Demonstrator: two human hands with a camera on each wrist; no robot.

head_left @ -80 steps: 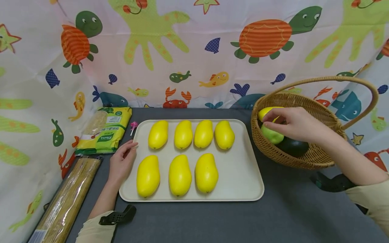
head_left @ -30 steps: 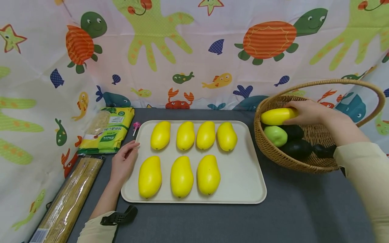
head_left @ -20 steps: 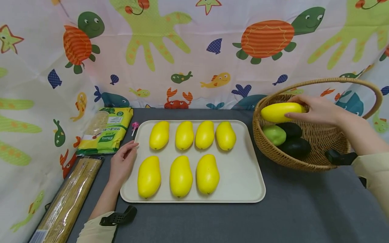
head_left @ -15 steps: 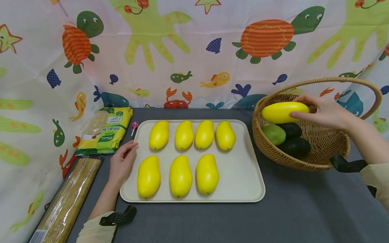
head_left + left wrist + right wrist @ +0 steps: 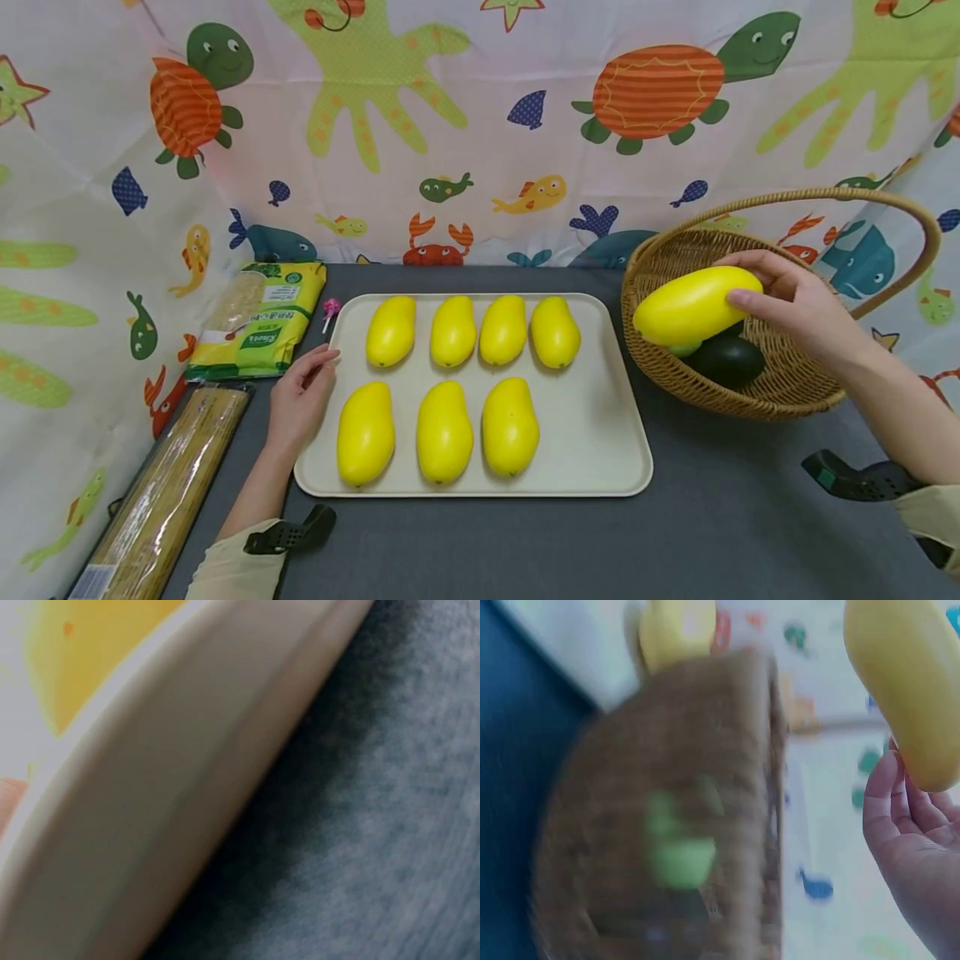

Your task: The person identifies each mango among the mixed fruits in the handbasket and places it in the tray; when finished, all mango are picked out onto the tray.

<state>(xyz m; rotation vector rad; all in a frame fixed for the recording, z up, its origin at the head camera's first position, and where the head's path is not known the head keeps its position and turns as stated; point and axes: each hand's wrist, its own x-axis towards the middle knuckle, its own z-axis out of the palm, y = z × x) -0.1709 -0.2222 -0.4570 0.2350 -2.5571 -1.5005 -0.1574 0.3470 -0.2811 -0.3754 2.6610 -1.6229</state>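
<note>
My right hand (image 5: pixel 795 304) grips a yellow mango (image 5: pixel 686 308), thumb on the near side, over the left part of a wicker basket (image 5: pixel 648 371). In the right wrist view the mango (image 5: pixel 911 690) rises from the fingers above the blurred basket (image 5: pixel 630 780). Under it in the basket lie a mostly hidden green fruit (image 5: pixel 682 350) and dark, avocado-like fruit (image 5: pixel 727 360). Several yellow mangoes (image 5: pixel 444 433) lie in two rows on a cream tray (image 5: pixel 592 442). My left hand (image 5: pixel 300 396) rests loosely at the tray's left rim; a fingertip (image 5: pixel 9 799) shows over it.
Left of the tray are a yellow Knorr noodle packet (image 5: pixel 258 321), a pink lollipop (image 5: pixel 331 308) and a long clear pack of brown sticks or noodles (image 5: pixel 161 492). The basket's arched handle (image 5: pixel 810 193) stands up behind my right hand. A sea-animal cloth (image 5: pixel 480 108) hangs behind.
My right hand reached into the basket, took hold of a mango and lifted it out, now tilting it toward the tray side. The left hand has stayed at the tray's rim.
</note>
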